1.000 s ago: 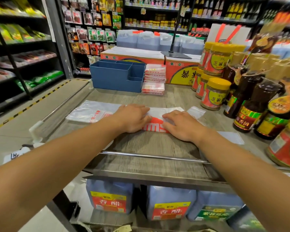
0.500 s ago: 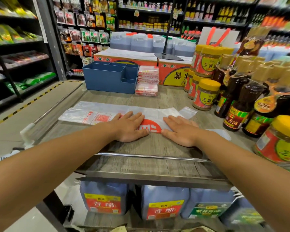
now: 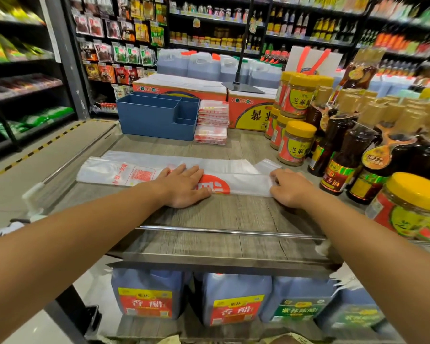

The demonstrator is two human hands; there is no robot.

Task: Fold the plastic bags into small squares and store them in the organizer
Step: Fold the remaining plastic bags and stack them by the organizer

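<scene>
Shop counter (image 3: 209, 214): bag (image 3: 243, 180) lies nine-to-three. Left hand (image 3: 184, 186) presses flat mid-strip; right hand (image 3: 289, 187), fingers curled, pinches the three-o'clock end.

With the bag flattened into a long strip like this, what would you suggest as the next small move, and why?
Probably fold the right end over toward the middle: the plastic bag lies as a long strip, the left hand presses its centre flat, and the right hand already grips its right end.
</scene>
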